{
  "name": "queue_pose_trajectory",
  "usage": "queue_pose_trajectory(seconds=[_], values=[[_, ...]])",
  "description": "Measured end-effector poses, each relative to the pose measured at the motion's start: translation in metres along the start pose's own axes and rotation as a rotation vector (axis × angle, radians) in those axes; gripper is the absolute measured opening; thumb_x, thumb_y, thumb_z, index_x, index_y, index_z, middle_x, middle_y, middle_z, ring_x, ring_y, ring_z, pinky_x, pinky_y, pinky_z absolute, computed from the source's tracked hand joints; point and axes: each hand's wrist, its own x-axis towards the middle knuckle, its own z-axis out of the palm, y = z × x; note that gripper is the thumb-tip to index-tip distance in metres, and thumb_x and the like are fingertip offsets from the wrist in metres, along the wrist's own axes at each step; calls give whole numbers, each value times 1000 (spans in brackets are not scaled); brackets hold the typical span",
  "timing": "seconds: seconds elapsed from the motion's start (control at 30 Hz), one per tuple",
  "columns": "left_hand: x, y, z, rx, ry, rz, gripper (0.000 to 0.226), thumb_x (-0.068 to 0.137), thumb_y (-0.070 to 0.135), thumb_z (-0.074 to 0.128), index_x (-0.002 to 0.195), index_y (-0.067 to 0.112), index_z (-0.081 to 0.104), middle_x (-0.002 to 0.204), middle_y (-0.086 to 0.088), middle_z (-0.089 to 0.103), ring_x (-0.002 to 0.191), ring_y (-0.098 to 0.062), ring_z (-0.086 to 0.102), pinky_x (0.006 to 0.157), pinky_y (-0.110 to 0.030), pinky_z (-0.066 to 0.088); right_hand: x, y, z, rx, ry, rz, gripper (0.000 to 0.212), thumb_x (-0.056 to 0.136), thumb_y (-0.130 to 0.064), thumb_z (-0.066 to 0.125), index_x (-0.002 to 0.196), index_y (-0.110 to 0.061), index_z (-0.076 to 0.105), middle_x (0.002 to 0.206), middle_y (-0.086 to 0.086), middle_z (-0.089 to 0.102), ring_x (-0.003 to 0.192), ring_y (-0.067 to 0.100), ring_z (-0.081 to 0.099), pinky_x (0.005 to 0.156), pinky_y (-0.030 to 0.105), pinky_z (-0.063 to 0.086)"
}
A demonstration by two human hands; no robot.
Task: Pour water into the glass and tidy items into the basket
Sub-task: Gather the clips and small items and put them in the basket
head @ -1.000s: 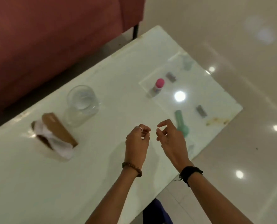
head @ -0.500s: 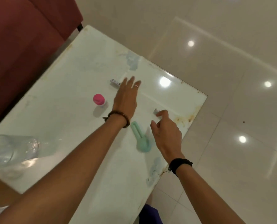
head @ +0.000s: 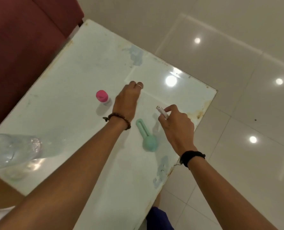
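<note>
A clear glass (head: 13,150) holding water stands at the table's left edge. My right hand (head: 177,128) pinches a small white packet (head: 162,112) just above the table. My left hand (head: 127,101) reaches further out with its fingers curled down onto the tabletop; whatever lies under them is hidden. Left of that hand stands a small bottle with a pink cap (head: 102,97). Between my wrists lies a mint-green tool (head: 146,136) with a round head and a slotted handle. A brown corner of the basket (head: 0,193) shows at the lower left.
The white glass-topped table (head: 71,90) ends close to my right hand, with rust stains along that edge. A dark red sofa (head: 21,39) runs along the far left. Glossy floor tiles (head: 237,113) lie to the right.
My right hand has lifted the small white packet off the table. My left hand's fingers, stretched out before, have curled down where a second small packet lay. The view shifted right.
</note>
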Motion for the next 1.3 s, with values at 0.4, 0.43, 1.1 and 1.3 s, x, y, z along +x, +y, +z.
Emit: queue_pose_trajectory(seconds=[0.4,0.43,1.1,1.3], values=[[-257,-42,-85,-965,495,-667,30,77,0,67,85,29,63,84,11,69,79,1,65,66,-5,47,-171,-95,65,106,-265,-146,20,86,-41,51,98,-26,54,39,-8,41,35,5,44,40,18,23],[-290,-56,-92,-988,541,-728,31,76,-1,68,84,29,63,83,11,69,77,2,66,65,-5,46,-194,-109,77,94,-308,-182,18,86,-40,52,97,-26,54,38,-8,40,36,3,44,39,16,22],[-937,-233,-213,-599,1386,-1484,24,76,3,69,79,26,65,79,6,69,72,-5,65,68,-17,53,-764,-359,310,261,-1253,-708,20,79,-33,65,65,-28,52,52,-9,55,48,1,49,49,16,38],[-982,-246,-185,-533,1038,-1595,11,79,5,67,78,16,64,73,7,66,73,-11,63,70,-20,50,-823,-364,339,-333,-932,-1142,36,88,-46,50,77,-13,54,81,8,67,77,28,63,54,29,32]])
